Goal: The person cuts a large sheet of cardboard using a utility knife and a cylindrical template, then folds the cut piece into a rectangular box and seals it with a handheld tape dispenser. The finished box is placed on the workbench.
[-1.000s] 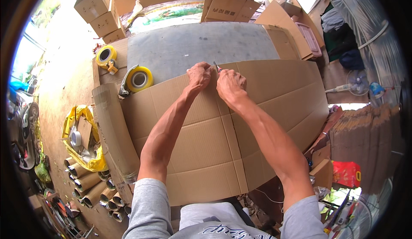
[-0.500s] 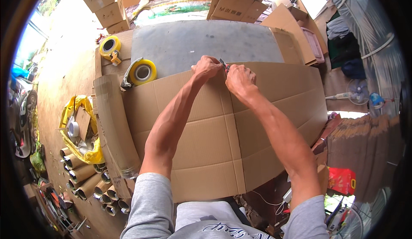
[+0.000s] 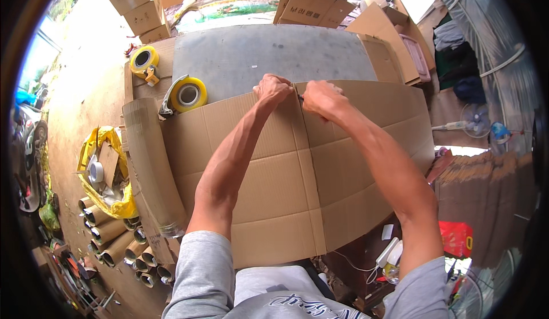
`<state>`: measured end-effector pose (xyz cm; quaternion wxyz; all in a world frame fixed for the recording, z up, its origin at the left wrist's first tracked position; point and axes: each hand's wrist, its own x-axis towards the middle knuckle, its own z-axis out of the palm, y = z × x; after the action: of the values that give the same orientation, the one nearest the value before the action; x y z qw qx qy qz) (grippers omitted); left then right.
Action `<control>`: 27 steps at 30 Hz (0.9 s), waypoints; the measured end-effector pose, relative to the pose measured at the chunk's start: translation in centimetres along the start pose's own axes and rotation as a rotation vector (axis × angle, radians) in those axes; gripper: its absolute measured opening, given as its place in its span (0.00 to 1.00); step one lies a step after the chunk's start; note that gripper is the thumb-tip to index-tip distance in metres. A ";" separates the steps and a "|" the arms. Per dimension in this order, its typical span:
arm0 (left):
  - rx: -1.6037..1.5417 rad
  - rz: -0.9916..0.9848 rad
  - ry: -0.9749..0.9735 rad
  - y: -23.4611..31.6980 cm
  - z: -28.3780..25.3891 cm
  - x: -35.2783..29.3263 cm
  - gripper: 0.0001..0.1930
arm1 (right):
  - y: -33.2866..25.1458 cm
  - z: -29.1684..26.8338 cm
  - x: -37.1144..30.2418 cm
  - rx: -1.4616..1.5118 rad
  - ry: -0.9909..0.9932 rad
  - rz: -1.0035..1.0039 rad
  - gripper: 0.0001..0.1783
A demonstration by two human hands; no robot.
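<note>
Far left: one open-mouthed yellow plastic bag (image 3: 122,209) on the brown floor (image 3: 63,147), a white tape roll (image 3: 99,173) inside; below it, a pile of hollow brown cardboard tubes (image 3: 108,231). Next: one long, rounded brown cardboard piece (image 3: 147,164), bordering the left end of one large, creased brown corrugated cardboard sheet (image 3: 251,187). Beyond: one yellow tape ring with orange fitting (image 3: 134,62), and one yellow tape ring in a metal dispenser (image 3: 201,96), both probably parked there for reach; the latter, close by the sheet's far edge, would obstruct a shift that way. Centre: the sheet itself, spread over a flat grey tabletop (image 3: 269,50) and reaching back toward me. My left hand (image 3: 273,88): fingers bent together, seemingly pinching the far edge, likely to steady it; fingertips hidden. My right hand (image 3: 321,98), just beside: fist closed round a small dark tool (image 3: 301,97), mostly concealed, gripped short, I judge, for control. Behind: folded brown cardboard boxes (image 3: 311,4). Right: one white power strip (image 3: 387,253) with cable, one red plastic bag (image 3: 456,239), one small pale fan (image 3: 476,120), one stack of brown cardboard (image 3: 486,199).
</note>
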<state>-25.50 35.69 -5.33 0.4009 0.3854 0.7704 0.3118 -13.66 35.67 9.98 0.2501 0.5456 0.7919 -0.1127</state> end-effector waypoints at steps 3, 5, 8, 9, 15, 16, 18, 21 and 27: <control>0.006 0.007 -0.001 -0.3 0.2 -0.1 0.14 | 0.3 0.4 -0.9 0.029 -0.083 0.055 0.13; 0.011 0.024 0.003 -0.2 0.4 0.0 0.14 | 0.4 0.3 -1.9 -0.007 -0.124 0.064 0.12; 0.031 0.008 0.018 -0.3 0.6 0.2 0.14 | 1.9 2.8 -3.3 0.008 0.039 -0.017 0.12; 0.037 -0.006 0.027 -0.5 0.6 0.4 0.14 | 2.0 3.4 -3.8 0.011 0.035 -0.026 0.12; 0.022 0.012 0.033 -0.9 1.0 0.8 0.13 | 3.7 7.2 -6.3 0.015 0.154 -0.133 0.14; 0.022 0.015 0.035 -1.0 1.0 0.9 0.13 | 3.9 7.8 -6.9 0.016 0.127 -0.140 0.15; 0.012 0.024 0.027 -0.8 1.0 0.8 0.13 | 4.7 9.4 -8.5 0.015 0.097 -0.154 0.15; 0.012 0.029 0.012 -1.0 0.9 0.8 0.14 | 5.6 12.1 -10.5 0.012 0.048 -0.151 0.15; 0.042 0.014 0.006 -0.8 0.6 0.3 0.15 | 6.5 15.2 -14.3 0.060 0.104 -0.120 0.14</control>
<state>-25.39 35.68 -6.34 0.3882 0.3985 0.7752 0.2993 0.50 19.78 5.11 0.1850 0.5094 0.8314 -0.1229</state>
